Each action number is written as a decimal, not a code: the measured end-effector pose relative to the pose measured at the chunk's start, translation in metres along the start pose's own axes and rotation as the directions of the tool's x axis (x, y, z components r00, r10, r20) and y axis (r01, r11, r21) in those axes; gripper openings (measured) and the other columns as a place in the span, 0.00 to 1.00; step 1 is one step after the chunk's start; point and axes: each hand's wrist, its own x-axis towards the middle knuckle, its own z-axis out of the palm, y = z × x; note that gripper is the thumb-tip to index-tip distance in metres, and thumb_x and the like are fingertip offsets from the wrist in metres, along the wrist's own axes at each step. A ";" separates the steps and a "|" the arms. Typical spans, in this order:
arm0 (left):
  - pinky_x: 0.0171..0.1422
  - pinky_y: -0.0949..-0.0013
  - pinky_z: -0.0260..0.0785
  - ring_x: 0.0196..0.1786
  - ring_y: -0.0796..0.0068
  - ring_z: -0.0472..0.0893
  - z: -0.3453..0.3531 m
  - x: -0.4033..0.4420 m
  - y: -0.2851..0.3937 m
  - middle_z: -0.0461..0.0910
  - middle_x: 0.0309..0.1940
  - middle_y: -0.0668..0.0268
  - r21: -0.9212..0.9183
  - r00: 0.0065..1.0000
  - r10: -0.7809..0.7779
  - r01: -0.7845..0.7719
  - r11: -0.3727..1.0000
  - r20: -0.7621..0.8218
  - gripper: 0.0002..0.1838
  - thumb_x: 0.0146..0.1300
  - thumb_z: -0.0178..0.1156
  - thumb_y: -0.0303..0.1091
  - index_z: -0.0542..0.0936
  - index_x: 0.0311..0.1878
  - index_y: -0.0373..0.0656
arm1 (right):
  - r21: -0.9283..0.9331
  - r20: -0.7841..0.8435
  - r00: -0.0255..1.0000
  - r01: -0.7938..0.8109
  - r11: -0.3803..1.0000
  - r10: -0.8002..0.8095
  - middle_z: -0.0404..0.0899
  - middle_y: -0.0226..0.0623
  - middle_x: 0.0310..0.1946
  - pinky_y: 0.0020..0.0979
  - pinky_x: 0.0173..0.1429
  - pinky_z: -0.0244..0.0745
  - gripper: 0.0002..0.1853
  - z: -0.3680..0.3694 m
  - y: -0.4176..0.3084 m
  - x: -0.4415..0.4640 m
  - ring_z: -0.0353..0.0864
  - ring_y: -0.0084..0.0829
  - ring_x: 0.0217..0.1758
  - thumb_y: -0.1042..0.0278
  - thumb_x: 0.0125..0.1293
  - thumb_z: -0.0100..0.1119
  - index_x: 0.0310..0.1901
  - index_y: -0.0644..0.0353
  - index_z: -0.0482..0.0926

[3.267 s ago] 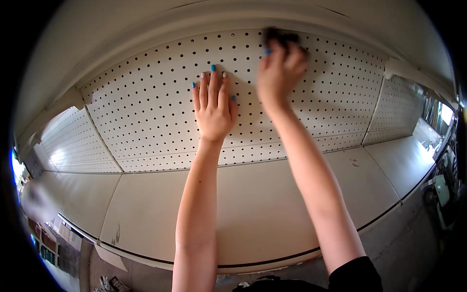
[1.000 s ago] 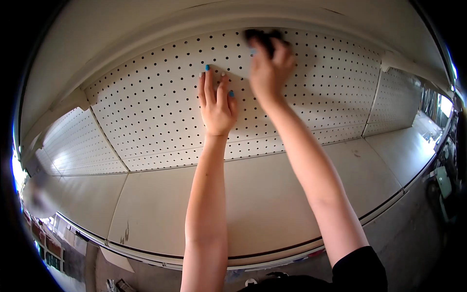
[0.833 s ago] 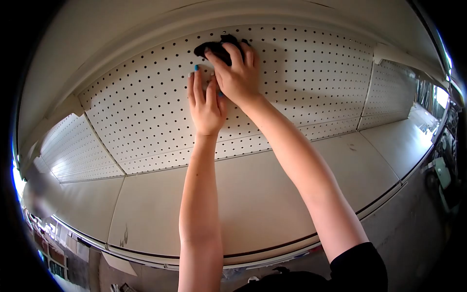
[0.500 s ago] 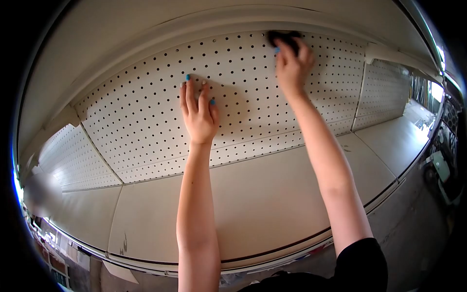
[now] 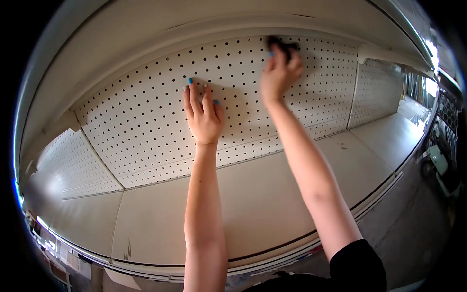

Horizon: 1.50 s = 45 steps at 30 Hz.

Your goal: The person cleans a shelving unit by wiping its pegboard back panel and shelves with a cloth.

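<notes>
A cream pegboard panel [image 5: 151, 112] with rows of small dark holes forms the back of the shelf. My left hand [image 5: 204, 117] rests against its middle, fingers stretched up and a little apart, holding nothing. Higher and to the right, my right hand [image 5: 282, 73] is closed on a black cloth [image 5: 276, 44], pressed to the panel near its upper edge. The cloth is blurred and partly covered by the fingers, so its full shape is hidden.
Below the panel runs a cream shelf board [image 5: 262, 204] with dark scuff marks at its front left. An upper shelf [image 5: 209, 14] overhangs the hands. A bracket [image 5: 384, 56] stands at the right seam, with another shelf bay beyond. A grey floor [image 5: 404, 233] lies at lower right.
My right hand has shifted left and slightly down with the black cloth. My left hand stays on the panel, while the whole view has moved slightly.
</notes>
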 end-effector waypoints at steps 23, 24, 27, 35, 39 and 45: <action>0.69 0.47 0.55 0.67 0.46 0.62 0.001 0.007 0.013 0.65 0.64 0.50 0.168 0.983 0.133 -0.154 0.974 0.130 0.19 0.58 0.51 0.32 0.74 0.53 0.41 | 0.109 0.119 0.869 0.469 0.876 -0.480 0.72 0.32 0.52 0.47 0.60 0.62 0.21 -0.034 0.130 0.054 0.68 0.46 0.55 0.74 0.49 0.63 0.45 0.37 0.83; 0.70 0.47 0.54 0.68 0.47 0.61 0.001 0.013 0.021 0.64 0.64 0.51 0.190 0.969 0.179 -0.211 0.959 0.171 0.19 0.58 0.52 0.32 0.73 0.54 0.42 | 0.091 0.114 0.867 0.477 0.874 -0.485 0.72 0.32 0.52 0.46 0.60 0.62 0.21 -0.037 0.143 0.061 0.68 0.45 0.55 0.74 0.50 0.62 0.45 0.37 0.82; 0.70 0.47 0.55 0.65 0.52 0.66 0.012 0.031 0.060 0.67 0.63 0.54 0.066 0.906 0.338 -0.365 0.929 0.254 0.19 0.57 0.53 0.33 0.74 0.53 0.43 | 0.084 0.126 0.874 0.461 0.883 -0.469 0.72 0.32 0.53 0.46 0.60 0.61 0.19 -0.040 0.171 0.074 0.68 0.45 0.55 0.73 0.52 0.61 0.45 0.37 0.82; 0.68 0.49 0.57 0.65 0.53 0.67 0.058 0.049 0.142 0.68 0.63 0.56 0.096 0.947 0.207 -0.236 0.967 0.248 0.23 0.57 0.53 0.33 0.72 0.58 0.44 | 0.082 0.107 0.904 0.407 0.910 -0.414 0.71 0.32 0.53 0.46 0.58 0.63 0.17 -0.049 0.234 0.094 0.68 0.44 0.55 0.71 0.54 0.61 0.45 0.38 0.83; 0.69 0.48 0.55 0.66 0.51 0.66 0.084 0.053 0.169 0.66 0.64 0.55 0.091 0.981 0.109 -0.125 0.988 0.160 0.25 0.57 0.53 0.33 0.70 0.60 0.43 | 0.023 0.086 0.950 0.300 0.954 -0.301 0.71 0.33 0.54 0.45 0.60 0.62 0.16 -0.055 0.248 0.097 0.68 0.43 0.55 0.71 0.56 0.60 0.46 0.39 0.83; 0.74 0.46 0.44 0.72 0.48 0.57 0.112 0.043 0.188 0.61 0.68 0.52 0.075 0.988 -0.076 0.067 0.995 0.134 0.26 0.61 0.49 0.37 0.67 0.64 0.42 | -0.091 -0.024 0.999 -0.038 0.995 0.036 0.70 0.37 0.56 0.46 0.60 0.60 0.17 -0.046 0.223 0.093 0.67 0.45 0.57 0.70 0.58 0.59 0.49 0.39 0.81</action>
